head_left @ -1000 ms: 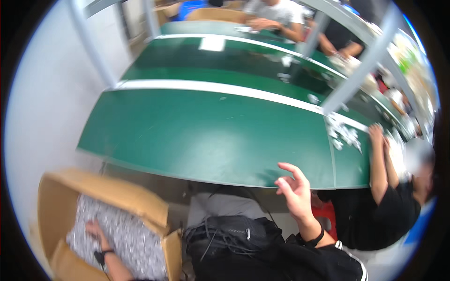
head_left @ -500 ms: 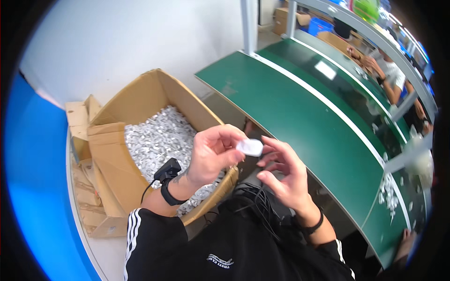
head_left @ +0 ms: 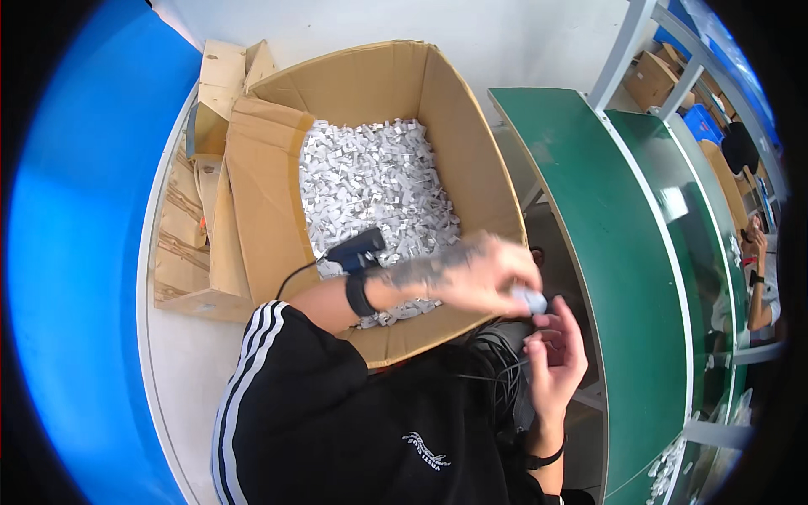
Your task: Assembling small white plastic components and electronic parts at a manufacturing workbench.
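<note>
My left hand [head_left: 492, 273], smeared by motion, reaches across the near right corner of a large cardboard box [head_left: 475, 143]. Its fingers pinch a small whitish plastic piece [head_left: 530, 300], whose exact shape is blurred. Just below it, my right hand [head_left: 555, 358] is raised with fingers apart and curved. Its fingertips come close to the piece; whether they touch it I cannot tell. Inside the box lies a heap of small white and grey pieces [head_left: 374, 181]. A black camera-like device [head_left: 358, 248] with a cable is strapped to my left wrist.
A green-topped workbench [head_left: 623, 252] with grey metal posts [head_left: 621, 59] runs along the right. Loose white pieces [head_left: 667, 467] lie at its near end. Wooden boxes [head_left: 189, 252] stand left of the cardboard box. Black cables [head_left: 501, 370] hang by my lap. Another person's arm [head_left: 757, 286] shows far right.
The view has swung, bringing the box nearer the middle. Both hands now appear farther right and slightly lower, with the left forearm stretched across the box. The whitish piece remains in my left fingers.
</note>
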`<control>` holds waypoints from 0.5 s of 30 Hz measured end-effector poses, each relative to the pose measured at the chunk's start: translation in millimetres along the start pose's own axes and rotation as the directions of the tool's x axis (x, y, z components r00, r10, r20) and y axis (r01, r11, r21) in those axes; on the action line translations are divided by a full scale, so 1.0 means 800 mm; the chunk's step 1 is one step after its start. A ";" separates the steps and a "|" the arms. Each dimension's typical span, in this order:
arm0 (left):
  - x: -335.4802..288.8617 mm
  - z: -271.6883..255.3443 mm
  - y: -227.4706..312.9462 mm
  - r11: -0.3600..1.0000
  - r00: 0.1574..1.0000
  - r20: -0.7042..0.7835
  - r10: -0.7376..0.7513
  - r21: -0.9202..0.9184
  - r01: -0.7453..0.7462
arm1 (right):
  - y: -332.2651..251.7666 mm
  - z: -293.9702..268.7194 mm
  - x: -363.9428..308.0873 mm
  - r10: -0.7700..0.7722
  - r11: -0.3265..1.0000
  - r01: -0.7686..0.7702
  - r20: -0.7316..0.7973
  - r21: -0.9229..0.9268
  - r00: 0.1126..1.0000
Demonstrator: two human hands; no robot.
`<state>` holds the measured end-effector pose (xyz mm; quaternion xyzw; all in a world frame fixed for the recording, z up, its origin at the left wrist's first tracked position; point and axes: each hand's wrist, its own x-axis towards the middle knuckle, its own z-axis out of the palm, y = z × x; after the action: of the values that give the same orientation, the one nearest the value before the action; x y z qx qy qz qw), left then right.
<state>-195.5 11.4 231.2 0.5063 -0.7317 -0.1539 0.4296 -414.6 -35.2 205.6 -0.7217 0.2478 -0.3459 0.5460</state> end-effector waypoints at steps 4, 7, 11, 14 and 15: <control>-0.031 -0.121 -0.158 0.832 0.830 0.106 -0.548 0.171 0.528 | 0.016 -0.024 -0.006 0.001 0.996 -0.008 -0.081 -0.086 0.997; -0.143 -0.184 -0.327 0.441 0.556 -0.080 -0.827 0.520 0.732 | 0.034 -0.070 -0.032 0.091 0.987 -0.122 -0.260 -0.106 0.961; -0.144 -0.155 -0.435 0.119 0.403 -0.742 -0.536 0.407 0.906 | 0.044 -0.152 -0.102 0.258 0.866 -0.416 -0.464 -0.279 0.847; -0.199 -0.129 -0.489 0.232 0.369 -0.639 -0.675 0.291 0.928 | 0.051 -0.147 -0.109 0.118 0.962 -0.262 -0.761 -0.071 0.638; -0.100 -0.068 -0.406 0.216 0.244 -0.484 -0.840 0.115 0.970 | 0.029 -0.144 -0.103 0.175 0.890 -0.437 -0.788 -0.130 0.591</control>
<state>54.6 -50.6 10.8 0.9312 -0.2196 -0.1439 0.2527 -555.0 -52.1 183.2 -0.5317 0.6256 -0.4709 0.3228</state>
